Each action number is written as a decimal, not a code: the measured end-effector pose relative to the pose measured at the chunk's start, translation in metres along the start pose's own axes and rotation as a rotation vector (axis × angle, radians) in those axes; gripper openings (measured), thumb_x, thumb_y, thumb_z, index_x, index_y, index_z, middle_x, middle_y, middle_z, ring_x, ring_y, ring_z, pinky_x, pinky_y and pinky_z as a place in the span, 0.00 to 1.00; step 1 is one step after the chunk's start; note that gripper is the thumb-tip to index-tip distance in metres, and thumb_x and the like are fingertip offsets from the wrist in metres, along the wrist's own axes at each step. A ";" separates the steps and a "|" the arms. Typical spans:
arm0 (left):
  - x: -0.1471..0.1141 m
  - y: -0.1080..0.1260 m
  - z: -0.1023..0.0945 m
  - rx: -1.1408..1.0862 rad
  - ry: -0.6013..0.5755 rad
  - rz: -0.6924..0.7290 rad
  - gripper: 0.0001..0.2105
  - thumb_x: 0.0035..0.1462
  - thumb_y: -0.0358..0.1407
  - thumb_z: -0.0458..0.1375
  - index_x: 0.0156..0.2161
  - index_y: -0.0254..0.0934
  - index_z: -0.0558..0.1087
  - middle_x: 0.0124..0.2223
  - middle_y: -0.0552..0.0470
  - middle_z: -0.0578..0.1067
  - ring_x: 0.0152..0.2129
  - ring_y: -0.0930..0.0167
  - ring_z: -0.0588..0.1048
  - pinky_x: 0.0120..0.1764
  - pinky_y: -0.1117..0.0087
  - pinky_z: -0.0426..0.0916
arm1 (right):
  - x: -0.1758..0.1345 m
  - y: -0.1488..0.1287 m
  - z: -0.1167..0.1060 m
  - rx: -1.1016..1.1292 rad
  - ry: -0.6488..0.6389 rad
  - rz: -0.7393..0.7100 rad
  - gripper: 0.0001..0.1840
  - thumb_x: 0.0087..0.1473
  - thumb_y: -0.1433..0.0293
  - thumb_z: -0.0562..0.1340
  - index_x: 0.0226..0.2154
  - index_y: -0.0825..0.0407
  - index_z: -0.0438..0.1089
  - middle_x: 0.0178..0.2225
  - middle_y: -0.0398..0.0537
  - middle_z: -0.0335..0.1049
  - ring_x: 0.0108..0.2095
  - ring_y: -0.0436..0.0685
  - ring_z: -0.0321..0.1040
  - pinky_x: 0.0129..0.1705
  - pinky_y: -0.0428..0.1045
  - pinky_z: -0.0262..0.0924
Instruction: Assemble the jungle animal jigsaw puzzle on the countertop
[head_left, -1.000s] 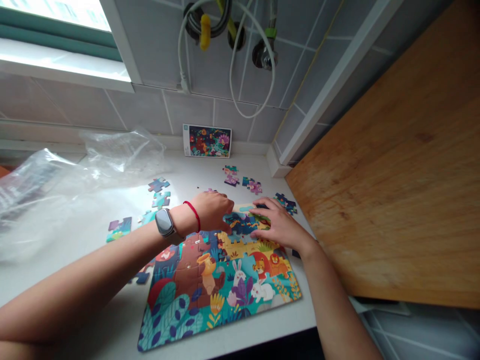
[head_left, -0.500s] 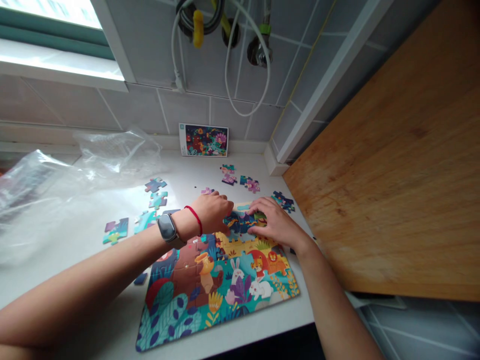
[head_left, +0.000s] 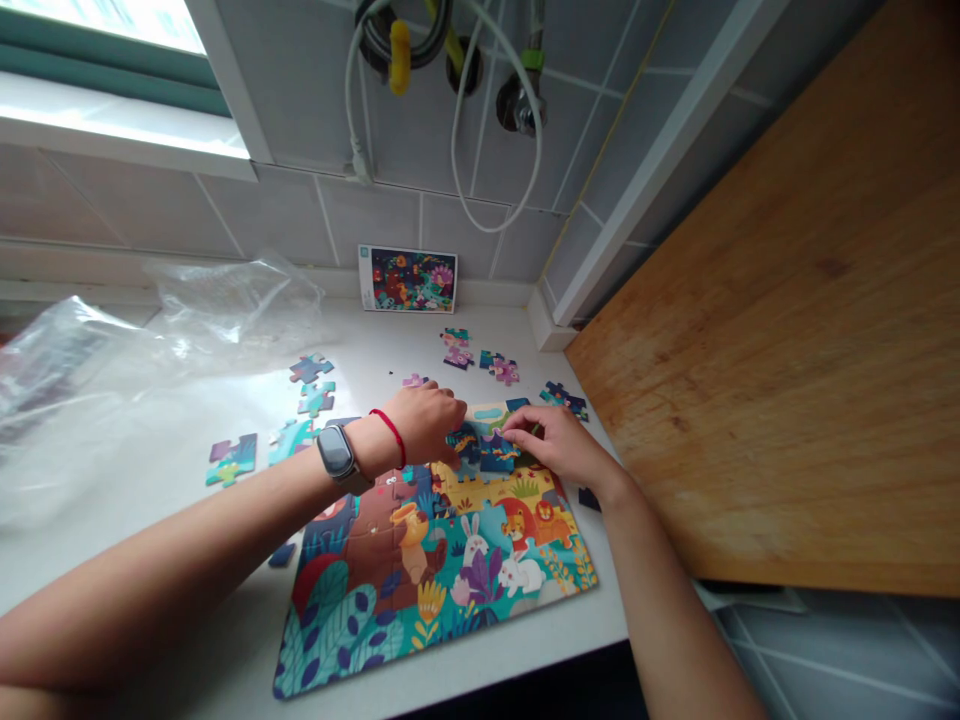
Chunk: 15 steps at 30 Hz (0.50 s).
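Observation:
A colourful jigsaw puzzle (head_left: 409,560) with a bear, rabbits and lions lies partly assembled on the white counter. My left hand (head_left: 429,422), in a red string bracelet and a watch (head_left: 336,452), reaches over its upper part. Its fingers curl down at a dark blue puzzle piece (head_left: 466,442); the exact grip is partly hidden. Close beside it, my right hand (head_left: 559,440) pinches the right edge of a purple-and-blue puzzle piece (head_left: 495,452) between thumb and fingertips. The two pieces sit side by side over the puzzle's top rows.
Loose puzzle pieces lie behind and left of the puzzle, among them pink ones (head_left: 501,368), dark blue ones (head_left: 564,400) and teal ones (head_left: 232,460). A picture card (head_left: 409,280) leans on the tiled wall. Clear plastic wrap (head_left: 112,390) covers the left; a wooden panel (head_left: 780,330) stands right.
My right hand has drawn slightly right, its fingers narrowing from a wide curl to a pinch at the piece's right edge. My left hand has hardly moved.

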<state>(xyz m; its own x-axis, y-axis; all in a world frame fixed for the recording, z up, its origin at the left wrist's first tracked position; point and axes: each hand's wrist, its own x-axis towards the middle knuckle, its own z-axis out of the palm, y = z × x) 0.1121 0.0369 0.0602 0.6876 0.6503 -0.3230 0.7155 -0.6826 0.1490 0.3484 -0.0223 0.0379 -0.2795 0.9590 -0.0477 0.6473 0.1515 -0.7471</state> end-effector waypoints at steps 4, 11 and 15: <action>0.000 0.000 0.001 -0.009 0.006 -0.001 0.26 0.51 0.52 0.73 0.49 0.37 0.78 0.47 0.42 0.80 0.48 0.55 0.76 0.44 0.62 0.69 | 0.001 0.001 0.002 0.016 -0.009 0.002 0.06 0.61 0.68 0.65 0.34 0.51 0.78 0.34 0.47 0.81 0.34 0.55 0.73 0.38 0.49 0.65; 0.002 -0.001 0.005 -0.004 0.016 0.005 0.26 0.51 0.52 0.73 0.49 0.38 0.78 0.46 0.43 0.80 0.47 0.56 0.76 0.44 0.63 0.68 | 0.001 0.014 0.005 0.293 0.035 0.007 0.19 0.58 0.63 0.68 0.51 0.51 0.78 0.34 0.45 0.76 0.33 0.52 0.71 0.37 0.48 0.67; 0.001 -0.001 0.004 0.001 0.011 0.004 0.25 0.52 0.52 0.72 0.49 0.38 0.78 0.46 0.43 0.80 0.47 0.55 0.76 0.43 0.63 0.68 | 0.001 0.014 0.006 0.472 0.036 0.030 0.29 0.56 0.63 0.70 0.60 0.48 0.74 0.35 0.42 0.74 0.33 0.50 0.71 0.40 0.49 0.72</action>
<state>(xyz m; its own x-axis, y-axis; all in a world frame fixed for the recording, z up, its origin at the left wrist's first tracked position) 0.1122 0.0369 0.0560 0.6920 0.6510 -0.3120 0.7125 -0.6855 0.1497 0.3529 -0.0206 0.0238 -0.2357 0.9702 -0.0567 0.2595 0.0066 -0.9657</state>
